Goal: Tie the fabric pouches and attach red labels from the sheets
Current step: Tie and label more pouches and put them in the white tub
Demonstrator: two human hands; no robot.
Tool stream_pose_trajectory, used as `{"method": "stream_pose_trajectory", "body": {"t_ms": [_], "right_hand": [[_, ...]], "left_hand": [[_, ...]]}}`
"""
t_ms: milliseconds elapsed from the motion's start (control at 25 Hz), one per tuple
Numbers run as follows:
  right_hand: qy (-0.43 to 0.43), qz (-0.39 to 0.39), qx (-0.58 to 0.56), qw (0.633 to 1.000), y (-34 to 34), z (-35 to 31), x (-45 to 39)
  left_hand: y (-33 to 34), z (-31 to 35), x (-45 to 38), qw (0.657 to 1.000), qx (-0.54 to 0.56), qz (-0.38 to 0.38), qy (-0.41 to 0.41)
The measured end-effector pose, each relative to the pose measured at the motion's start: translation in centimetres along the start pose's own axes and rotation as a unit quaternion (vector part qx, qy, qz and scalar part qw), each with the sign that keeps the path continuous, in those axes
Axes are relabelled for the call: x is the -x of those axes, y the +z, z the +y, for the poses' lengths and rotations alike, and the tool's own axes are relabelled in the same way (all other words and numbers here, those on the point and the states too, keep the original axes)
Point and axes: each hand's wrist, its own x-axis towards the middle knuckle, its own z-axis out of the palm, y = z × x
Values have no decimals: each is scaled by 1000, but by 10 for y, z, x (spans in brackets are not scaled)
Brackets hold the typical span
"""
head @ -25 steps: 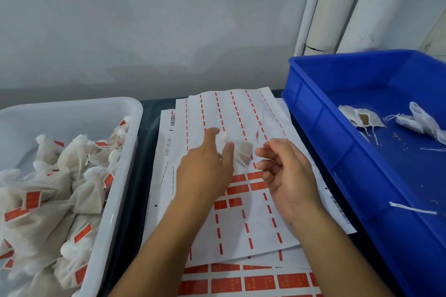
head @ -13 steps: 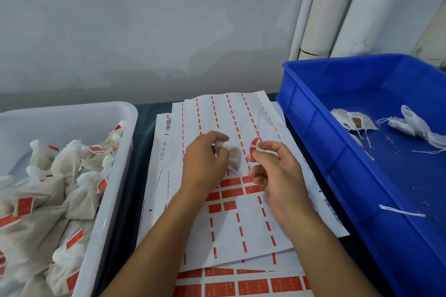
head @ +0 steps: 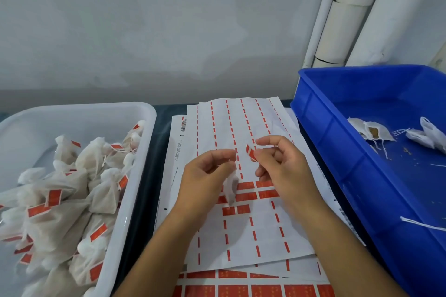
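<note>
My left hand (head: 205, 176) pinches the neck of a small white fabric pouch (head: 230, 188), which hangs down over the label sheets. My right hand (head: 280, 166) pinches a peeled red label (head: 250, 152) between thumb and forefinger, just right of the pouch's top and apart from it. Both hands hover over the top label sheet (head: 241, 231), which is mostly stripped, with a few red labels (head: 246, 196) left in its middle. Fuller sheets (head: 251, 290) lie beneath at the near edge.
A white tray (head: 130, 212) on the left is heaped with tied, labelled pouches (head: 60, 202). A blue bin (head: 337, 152) on the right holds a few unlabelled pouches (head: 371, 130) and loose strings. White pipes (head: 342, 26) stand against the wall behind.
My right hand lifted the red label clear of the sheet and up toward the pouch's neck. The pouch now hangs lower from my left hand.
</note>
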Motion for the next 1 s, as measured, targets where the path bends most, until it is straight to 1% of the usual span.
{"method": "stream_pose_trajectory", "body": {"t_ms": [120,280,400,760,880,1000], "right_hand": [[-5,-19,-2,1000,4,4,8],[-42,-73,-15,996,13,4,16],[-76,-92,21,993,18,4,15],[-104,-75,74,989,24,5,17],[-114,-68,85,987,23,7,16],[-111,-70,96,987,23,6,17]], "left_hand": [[-11,-4,13,999,-13,-37,3],[-17,-7,25,996,-17,-77,45],[-17,-7,27,994,-10,-94,63],[-17,-9,27,994,37,-80,63],[-15,-10,28,994,54,-65,68],[-15,-11,27,994,76,-50,56]]}}
